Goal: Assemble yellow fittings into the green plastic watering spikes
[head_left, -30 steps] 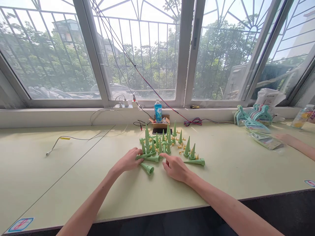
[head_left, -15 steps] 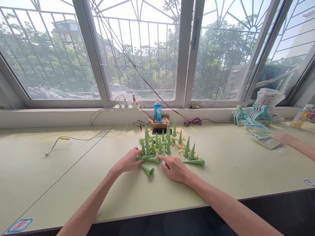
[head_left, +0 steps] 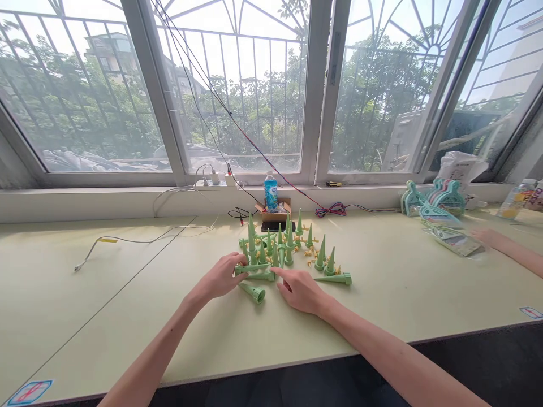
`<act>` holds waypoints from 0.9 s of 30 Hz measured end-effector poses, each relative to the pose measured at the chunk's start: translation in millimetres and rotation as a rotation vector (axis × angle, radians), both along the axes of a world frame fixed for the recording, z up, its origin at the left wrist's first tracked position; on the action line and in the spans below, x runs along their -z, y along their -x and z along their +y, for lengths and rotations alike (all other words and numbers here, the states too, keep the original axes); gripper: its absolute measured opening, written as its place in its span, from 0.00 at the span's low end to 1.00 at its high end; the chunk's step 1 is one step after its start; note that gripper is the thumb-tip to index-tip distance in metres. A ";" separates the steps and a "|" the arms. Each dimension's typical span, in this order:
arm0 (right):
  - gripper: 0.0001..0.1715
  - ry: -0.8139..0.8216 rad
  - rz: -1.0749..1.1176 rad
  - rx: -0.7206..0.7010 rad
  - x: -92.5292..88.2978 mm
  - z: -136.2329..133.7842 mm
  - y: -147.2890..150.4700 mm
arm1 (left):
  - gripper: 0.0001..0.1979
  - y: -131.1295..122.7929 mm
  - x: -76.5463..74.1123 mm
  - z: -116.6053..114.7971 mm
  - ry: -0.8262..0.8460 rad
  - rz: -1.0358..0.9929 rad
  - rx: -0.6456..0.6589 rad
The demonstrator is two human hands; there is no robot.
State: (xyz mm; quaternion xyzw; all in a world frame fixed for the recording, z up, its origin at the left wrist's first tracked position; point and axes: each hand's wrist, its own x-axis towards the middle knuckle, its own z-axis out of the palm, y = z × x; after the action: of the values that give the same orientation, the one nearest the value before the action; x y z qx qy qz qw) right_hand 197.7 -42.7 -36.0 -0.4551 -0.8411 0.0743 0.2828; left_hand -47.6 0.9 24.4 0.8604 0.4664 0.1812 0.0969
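My left hand point(head_left: 224, 275) is closed around the wide end of a green plant watering spike point(head_left: 257, 268), which lies nearly level with its tip to the right. My right hand point(head_left: 302, 291) has its index finger stretched out at that tip, thumb apart below; whether the finger touches it I cannot tell. Under the held spike is another lying spike point(head_left: 265, 276), and nearer me a third spike point(head_left: 253, 293) lies with its open end toward me. Several upright green spikes point(head_left: 289, 251) stand behind my hands, with small yellow fittings point(head_left: 309, 252) among them.
A small cardboard box point(head_left: 275, 216) with a blue bottle point(head_left: 270, 192) stands behind the spikes, a dark phone point(head_left: 271, 226) before it. Cables point(head_left: 331, 209) run along the sill. At right are teal plastic items point(head_left: 450, 198) and another person's hand point(head_left: 487, 237).
The watering spike in my left hand has turned slightly, now lying more level and showing small holes in its side. My right hand has stayed almost still.
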 end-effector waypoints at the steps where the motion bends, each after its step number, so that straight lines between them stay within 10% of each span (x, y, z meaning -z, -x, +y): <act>1: 0.25 -0.001 0.023 0.008 0.3 0.2 0.2 | 0.09 -0.8 -1.4 -1.6 -0.020 -0.007 -0.008; 10: 0.24 -0.086 0.382 0.176 -1.0 5.7 0.1 | 0.09 -48.5 -7.9 -31.3 -0.131 -0.093 0.007; 18: 0.25 0.046 0.668 0.354 -5.8 17.2 -5.6 | 0.10 -112.1 25.6 -41.3 -0.118 -0.036 -0.042; 27: 0.22 0.050 0.656 0.362 -2.3 25.0 -7.9 | 0.07 -117.4 52.0 -32.5 -0.123 -0.071 -0.016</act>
State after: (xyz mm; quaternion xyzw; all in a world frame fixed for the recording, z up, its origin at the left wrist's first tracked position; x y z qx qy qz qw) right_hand 205.6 -17.7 -33.7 -0.5553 -0.6094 0.1854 0.5348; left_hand 69.8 -31.7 -27.6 0.8539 0.4576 0.2407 0.0588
